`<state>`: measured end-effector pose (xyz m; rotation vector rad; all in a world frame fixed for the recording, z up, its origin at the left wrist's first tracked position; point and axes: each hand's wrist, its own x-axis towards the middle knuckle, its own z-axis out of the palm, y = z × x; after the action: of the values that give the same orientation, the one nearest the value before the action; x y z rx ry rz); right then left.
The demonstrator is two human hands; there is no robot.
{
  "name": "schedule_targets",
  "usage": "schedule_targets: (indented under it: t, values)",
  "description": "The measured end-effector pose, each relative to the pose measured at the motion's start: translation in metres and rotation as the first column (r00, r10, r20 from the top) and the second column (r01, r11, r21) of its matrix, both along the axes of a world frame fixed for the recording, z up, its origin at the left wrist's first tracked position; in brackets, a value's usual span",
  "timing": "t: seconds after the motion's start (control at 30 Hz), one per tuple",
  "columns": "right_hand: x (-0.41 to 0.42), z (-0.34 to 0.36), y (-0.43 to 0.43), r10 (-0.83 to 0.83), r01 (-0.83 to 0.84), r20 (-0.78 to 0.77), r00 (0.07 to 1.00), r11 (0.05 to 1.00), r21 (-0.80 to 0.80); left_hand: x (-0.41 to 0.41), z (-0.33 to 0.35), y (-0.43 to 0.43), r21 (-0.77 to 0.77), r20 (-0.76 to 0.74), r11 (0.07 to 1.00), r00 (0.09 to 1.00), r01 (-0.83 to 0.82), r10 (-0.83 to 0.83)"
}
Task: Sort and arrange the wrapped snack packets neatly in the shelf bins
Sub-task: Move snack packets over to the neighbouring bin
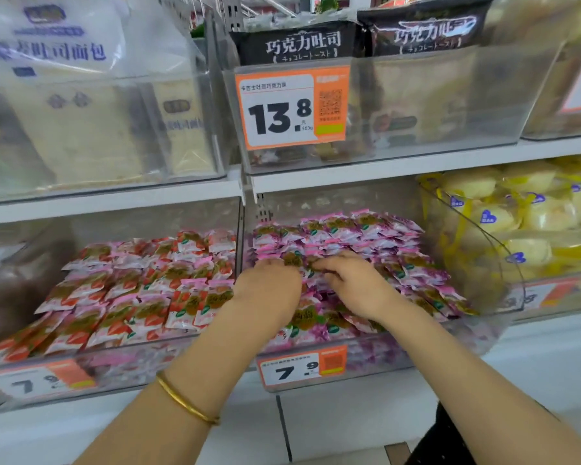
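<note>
Pink-and-purple wrapped snack packets [359,236] fill the clear middle bin [376,360] on the lower shelf, stacked in rough rows. Both my hands are inside this bin. My left hand [269,290] rests palm down on the packets near the bin's left side, fingers curled onto a packet. My right hand [353,283] lies beside it, its fingers pinching the same cluster of packets between the two hands. A gold bangle [185,401] circles my left forearm. Red-and-pink packets [141,290] lie in rows in the bin to the left [114,367].
A clear divider [240,236] separates the two lower bins. Yellow wrapped cakes [517,216] fill the bin at the right. Above, bins hold white toast bags [81,112] and black chocolate toast bags [296,41]. Price tags read 13.8 [282,112] and 7.9 [299,369].
</note>
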<state>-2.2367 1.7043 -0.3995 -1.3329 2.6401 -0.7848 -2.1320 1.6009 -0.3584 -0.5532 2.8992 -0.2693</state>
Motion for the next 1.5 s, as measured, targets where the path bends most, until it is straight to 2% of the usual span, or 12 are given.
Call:
schedule_targets:
  t: [0.17,0.27,0.33,0.43,0.6,0.7,0.8,0.87,1.0,1.07,1.23,1.5]
  values:
    - [-0.006,0.004,0.0,0.057,-0.061,0.096,0.994,0.998,0.032,-0.01,-0.004,-0.001,0.073,0.151,0.993,0.985,-0.089,0.078]
    - [-0.008,0.015,0.021,0.006,0.011,0.155,0.988,0.994,-0.105,-0.01,-0.006,-0.001,0.09,0.043,0.992,0.995,-0.091,0.087]
    - [-0.011,0.018,0.044,-0.09,0.126,0.194,0.977,0.975,-0.185,-0.009,-0.012,-0.001,0.177,-0.063,0.983,0.996,-0.05,0.062]
    - [-0.013,0.014,0.078,-0.16,0.219,0.243,0.957,0.945,-0.241,-0.006,-0.022,0.001,0.279,-0.072,0.96,0.997,0.037,-0.017]
    - [0.003,0.005,0.104,-0.062,0.066,0.032,0.998,0.985,-0.159,-0.008,-0.031,-0.003,0.253,-0.053,0.967,0.998,0.029,-0.016]
    - [0.012,0.003,0.109,0.045,-0.044,0.002,0.999,0.99,-0.131,-0.002,-0.033,0.002,0.248,-0.165,0.964,0.985,0.094,-0.054]
    - [0.014,-0.003,0.11,0.051,-0.057,-0.078,0.996,0.995,-0.087,0.005,-0.033,0.013,0.291,-0.257,0.928,0.954,0.231,-0.157]
    - [0.013,-0.005,0.107,0.014,-0.022,-0.102,0.995,0.996,-0.081,0.006,-0.032,0.019,0.343,-0.225,0.898,0.952,0.276,-0.207]
    - [0.008,-0.006,0.105,-0.088,0.091,0.022,0.996,0.977,-0.191,0.005,-0.032,0.024,0.396,-0.137,0.873,0.959,0.283,-0.249]
    - [0.007,-0.007,0.105,-0.1,0.104,0.031,0.995,0.97,-0.221,0.005,-0.033,0.024,0.415,-0.099,0.866,0.96,0.278,-0.26]
    - [0.007,-0.005,0.102,-0.094,0.1,0.041,0.995,0.98,-0.174,0.002,-0.034,0.025,0.401,-0.028,0.879,0.963,0.257,-0.269]
    - [0.018,-0.004,0.113,0.035,-0.037,-0.013,0.999,0.992,-0.123,-0.003,-0.03,0.032,0.325,0.018,0.913,0.964,0.244,-0.264]
